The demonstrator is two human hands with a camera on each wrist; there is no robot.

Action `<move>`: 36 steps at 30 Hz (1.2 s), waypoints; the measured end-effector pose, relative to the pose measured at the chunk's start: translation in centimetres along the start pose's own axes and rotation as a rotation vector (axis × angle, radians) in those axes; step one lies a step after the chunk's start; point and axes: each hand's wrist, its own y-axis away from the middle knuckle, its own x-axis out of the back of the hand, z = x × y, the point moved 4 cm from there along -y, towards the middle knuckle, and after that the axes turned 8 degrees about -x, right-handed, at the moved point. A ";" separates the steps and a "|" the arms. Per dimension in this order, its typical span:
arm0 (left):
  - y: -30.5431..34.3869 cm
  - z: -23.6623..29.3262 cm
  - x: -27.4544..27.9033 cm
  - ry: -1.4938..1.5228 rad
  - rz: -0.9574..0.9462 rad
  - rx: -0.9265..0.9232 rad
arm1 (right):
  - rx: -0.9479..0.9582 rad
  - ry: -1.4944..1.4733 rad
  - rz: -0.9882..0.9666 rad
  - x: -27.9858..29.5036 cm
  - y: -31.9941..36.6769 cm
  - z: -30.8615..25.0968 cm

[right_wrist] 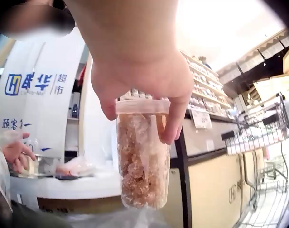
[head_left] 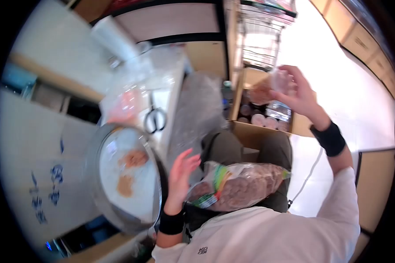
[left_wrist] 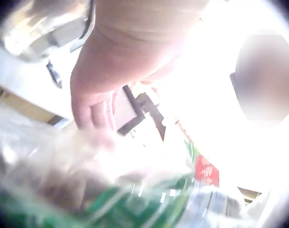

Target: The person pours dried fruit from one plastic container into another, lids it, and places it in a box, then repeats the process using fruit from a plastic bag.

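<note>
- Right hand (head_left: pixel 300 94): fingers and thumb curled round the lidded end of a clear jar (right_wrist: pixel 143 161), gripping it from above; a black wristband (head_left: pixel 328 139) encircles the wrist.
- Jar: filled with brown, lumpy pieces, its pale lid (right_wrist: pixel 142 106) in place; in the head view it lies over an open cardboard box (head_left: pixel 245 132).
- Cardboard box: contains several round-lidded jars (head_left: pixel 258 119).
- Left hand (head_left: pixel 183 173): fingers apart and raised, holding nothing, beside the printed end of the plastic bag (head_left: pixel 250 186).
- Plastic bag: transparent, with a green label portion, full of brown pieces, lying across the lap.
- Metal basin (head_left: pixel 137 204): round, to the left of the left hand, with two patches of brown material inside.
- Counter (head_left: pixel 166 98): white, bearing black-handled scissors (head_left: pixel 155 120) and clear plastic packaging with pink contents (head_left: pixel 127 103).
</note>
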 end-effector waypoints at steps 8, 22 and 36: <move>4.1 12.2 -3.1 -0.586 0.162 -0.687 | 0.460 -0.064 -0.321 0.3 4.4 -20.3; 12.4 9.7 6.9 -0.135 0.547 -0.667 | 0.706 -0.572 -0.580 -13.8 11.5 -36.7; 18.1 9.4 14.0 -0.500 0.689 -0.595 | 0.795 -0.040 -0.820 -17.1 11.9 -41.6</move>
